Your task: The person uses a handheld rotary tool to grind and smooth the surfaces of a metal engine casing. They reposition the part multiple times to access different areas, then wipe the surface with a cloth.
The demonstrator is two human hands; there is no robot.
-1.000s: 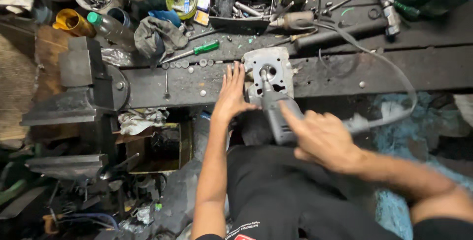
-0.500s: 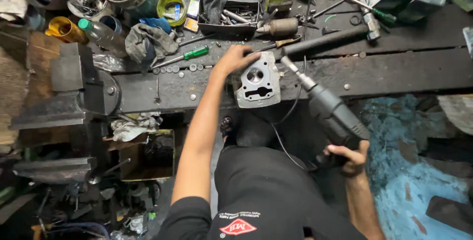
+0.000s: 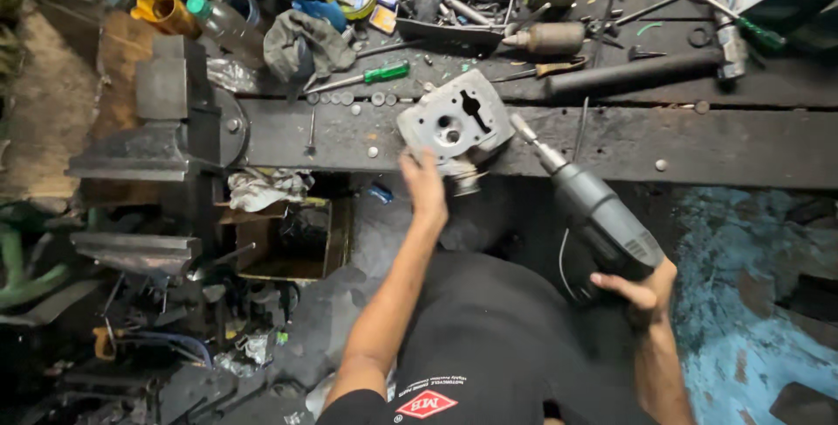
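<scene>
A grey cast-metal engine part (image 3: 452, 119) with holes rests at the front edge of the dark workbench (image 3: 716, 146), tilted. My left hand (image 3: 424, 182) grips its lower edge from below, fingers curled against it. My right hand (image 3: 635, 290) holds the handle of a grey electric drill (image 3: 592, 207), pulled back toward my body. The drill's bit points up and left, its tip close to the right side of the metal part.
A heavy bench vise (image 3: 166, 124) stands at the left. A green-handled screwdriver (image 3: 371, 76), a rag (image 3: 301, 41), a yellow cup (image 3: 161, 8), a bottle, a tray of tools (image 3: 463, 15) and a long black bar (image 3: 633, 73) lie on the bench. Blue floor shows at right.
The left hand slid from the top of the metal part down to its lower edge. The part shifted slightly left, and the drill's tip backed off from it.
</scene>
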